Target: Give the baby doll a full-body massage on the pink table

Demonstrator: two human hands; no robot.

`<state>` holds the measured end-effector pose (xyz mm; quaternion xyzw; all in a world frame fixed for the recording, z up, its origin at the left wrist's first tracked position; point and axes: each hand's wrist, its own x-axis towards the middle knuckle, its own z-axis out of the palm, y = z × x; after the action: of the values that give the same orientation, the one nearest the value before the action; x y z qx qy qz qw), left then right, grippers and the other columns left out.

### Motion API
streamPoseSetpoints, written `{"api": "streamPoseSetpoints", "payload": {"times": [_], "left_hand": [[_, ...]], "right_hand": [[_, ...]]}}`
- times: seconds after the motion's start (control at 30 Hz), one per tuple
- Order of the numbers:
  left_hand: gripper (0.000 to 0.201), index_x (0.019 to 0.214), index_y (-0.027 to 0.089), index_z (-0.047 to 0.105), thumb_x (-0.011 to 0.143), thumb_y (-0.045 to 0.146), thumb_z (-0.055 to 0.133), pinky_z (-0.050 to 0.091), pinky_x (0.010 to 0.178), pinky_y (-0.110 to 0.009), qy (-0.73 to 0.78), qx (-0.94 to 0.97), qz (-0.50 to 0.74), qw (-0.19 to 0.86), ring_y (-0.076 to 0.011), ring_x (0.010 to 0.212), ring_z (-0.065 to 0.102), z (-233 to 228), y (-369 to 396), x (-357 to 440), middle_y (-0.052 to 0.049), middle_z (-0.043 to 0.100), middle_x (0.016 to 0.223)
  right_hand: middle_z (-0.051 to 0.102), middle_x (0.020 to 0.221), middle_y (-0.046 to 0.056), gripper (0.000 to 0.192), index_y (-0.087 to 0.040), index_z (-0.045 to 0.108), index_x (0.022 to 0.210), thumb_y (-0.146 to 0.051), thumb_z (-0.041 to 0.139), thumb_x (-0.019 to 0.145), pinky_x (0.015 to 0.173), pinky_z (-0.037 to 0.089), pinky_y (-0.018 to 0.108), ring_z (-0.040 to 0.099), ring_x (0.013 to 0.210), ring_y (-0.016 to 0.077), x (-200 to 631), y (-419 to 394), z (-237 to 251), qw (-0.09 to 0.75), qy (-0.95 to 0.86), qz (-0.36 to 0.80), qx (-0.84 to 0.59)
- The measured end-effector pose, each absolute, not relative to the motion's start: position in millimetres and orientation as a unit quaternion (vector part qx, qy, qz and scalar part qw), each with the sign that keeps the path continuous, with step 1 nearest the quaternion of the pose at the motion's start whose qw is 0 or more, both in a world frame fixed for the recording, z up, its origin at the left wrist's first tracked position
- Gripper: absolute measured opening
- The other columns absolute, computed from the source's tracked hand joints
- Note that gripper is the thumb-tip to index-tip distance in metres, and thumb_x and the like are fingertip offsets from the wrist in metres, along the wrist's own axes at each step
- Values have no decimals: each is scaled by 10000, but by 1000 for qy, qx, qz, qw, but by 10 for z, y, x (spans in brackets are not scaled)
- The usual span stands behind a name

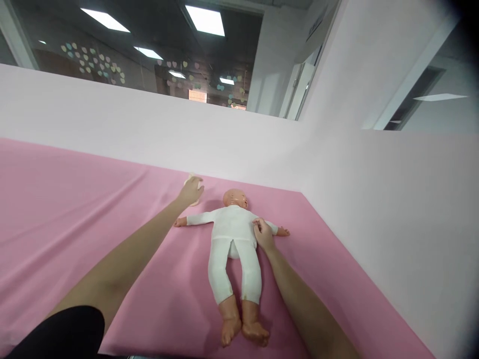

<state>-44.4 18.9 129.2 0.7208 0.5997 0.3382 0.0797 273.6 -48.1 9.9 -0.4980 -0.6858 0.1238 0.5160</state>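
While the right hand [263,234] grips the doll [234,249] at its white sleeve, the left hand [190,191] closes on a pale object [195,189] near the bed's [75,209] far edge.

A pink sheet [75,209] is being seen spread flat across the work surface, with shallow creases running through its left part. The surface is being bounded at the back and at the right by plain white partition walls [374,189] meeting in a corner. Above the rear partition, a glass pane [112,50] is being observed with pastel heart stickers [93,62] fixed to it. Rectangular ceiling lights [205,20] are being shown lit overhead.
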Motion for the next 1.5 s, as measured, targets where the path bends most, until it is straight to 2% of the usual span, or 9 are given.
{"api": "streamPoseSetpoints", "payload": {"times": [0.07,0.17,0.27,0.37,0.5,0.77,1.03,1.23,1.5], "left_hand": [[418,1255,123,424,856,243,397,245,1082,-398,609,734,296,-43,-243,1301,320,1436,333,-536,-137,436,1350],[396,1195,78,480,815,190,482,225,1069,-498,625,739,247,-46,-303,1293,324,1539,475,-598,-176,432,1359],[433,1203,6,459,804,168,496,210,1028,-593,651,722,225,-62,-389,1325,235,1548,520,-510,-253,270,1444],[504,1309,34,361,841,198,452,143,1072,-563,647,724,222,-89,-345,1388,94,1505,509,-252,-224,90,1509],[470,1297,105,407,857,266,435,266,1038,-517,606,768,200,-60,-334,1373,188,1374,482,262,-192,163,1504],[702,1362,249,366,766,601,484,225,981,-633,580,779,222,94,-449,1339,164,1001,516,1150,-158,186,1502],[319,1063,309,590,757,379,531,340,923,-564,550,792,259,46,-349,1215,328,855,499,1146,-58,447,1327],[441,1201,281,525,765,348,524,340,984,-485,534,774,336,58,-318,1227,336,748,507,915,-71,418,1336],[528,1318,146,428,797,235,434,269,1098,-385,502,733,437,143,-246,1269,375,510,651,673,-135,412,1331]], "right_hand": [[507,607,-25,197,-188,564,817,-245,381,774,559,372,252,449,540,141,2739,-477,90,517,-685,127,-497],[529,628,-20,197,-189,570,815,-242,388,763,576,381,252,467,569,146,2739,-481,91,520,-681,133,-498],[562,658,-10,202,-190,581,809,-242,394,753,597,396,259,492,599,156,2737,-487,102,524,-677,141,-497],[602,713,9,222,-189,596,823,-252,393,760,625,416,272,518,634,164,2734,-483,106,529,-674,151,-493],[606,740,17,255,-194,603,875,-307,388,798,623,430,272,528,649,163,2721,-469,107,548,-653,182,-490],[541,641,-17,185,-185,592,810,-282,439,771,549,384,240,483,568,134,2648,-520,156,549,-651,243,-464],[624,783,23,220,-199,600,797,-189,381,781,719,444,291,574,747,173,2617,-510,218,536,-693,174,-450],[621,958,67,243,-195,611,937,-299,413,844,824,453,322,570,902,190,2471,-328,476,579,-669,186,-427],[649,849,54,255,-163,603,816,-380,472,794,823,465,327,595,834,182,2141,199,568,639,-580,262,-431]]}}
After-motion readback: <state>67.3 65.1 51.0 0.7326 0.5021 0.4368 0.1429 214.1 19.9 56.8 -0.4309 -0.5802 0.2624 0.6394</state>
